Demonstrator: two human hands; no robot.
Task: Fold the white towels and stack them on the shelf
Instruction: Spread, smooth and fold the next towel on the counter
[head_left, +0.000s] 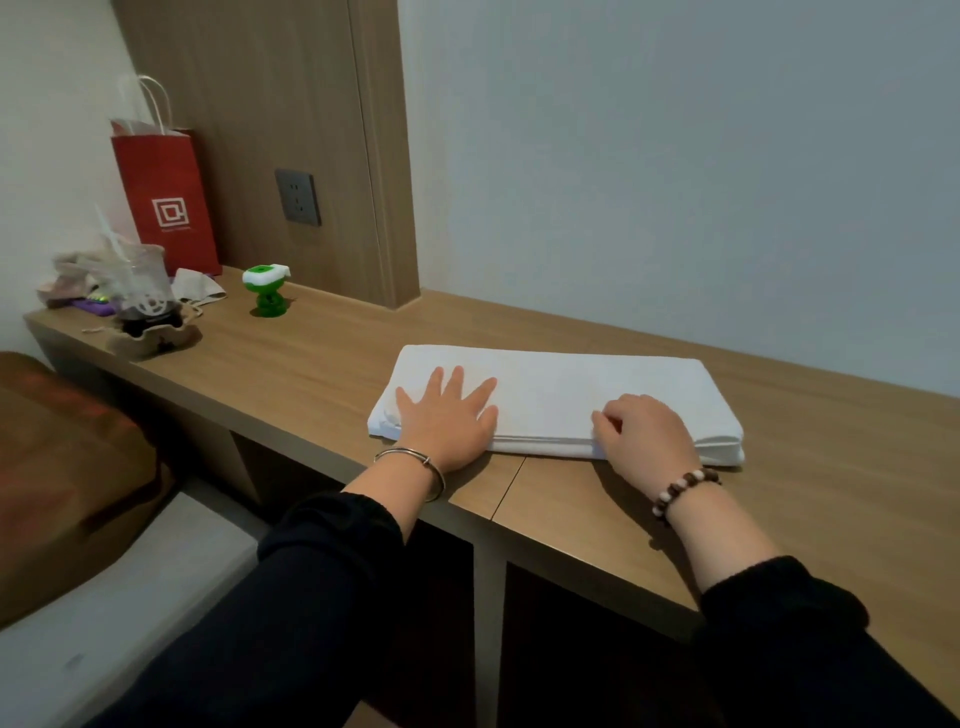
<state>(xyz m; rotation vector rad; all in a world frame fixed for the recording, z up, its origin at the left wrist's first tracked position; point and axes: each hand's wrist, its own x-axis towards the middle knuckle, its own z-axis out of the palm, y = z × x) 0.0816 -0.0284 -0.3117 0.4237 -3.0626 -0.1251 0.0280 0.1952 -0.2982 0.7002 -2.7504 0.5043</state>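
A white towel (571, 387), folded into a long thick rectangle, lies on the wooden shelf top (810, 467) near its front edge. My left hand (447, 415) lies flat on the towel's left end with its fingers spread. My right hand (641, 431) sits at the towel's near edge, right of the middle, fingers curled over the folded layers. Whether it grips them cannot be made out.
At the far left of the shelf stand a red paper bag (166, 197), a small green bottle (266, 290), and a clear cup in a holder (148, 306) among clutter. A wall socket (298, 197) sits above. A bed (78, 571) lies lower left.
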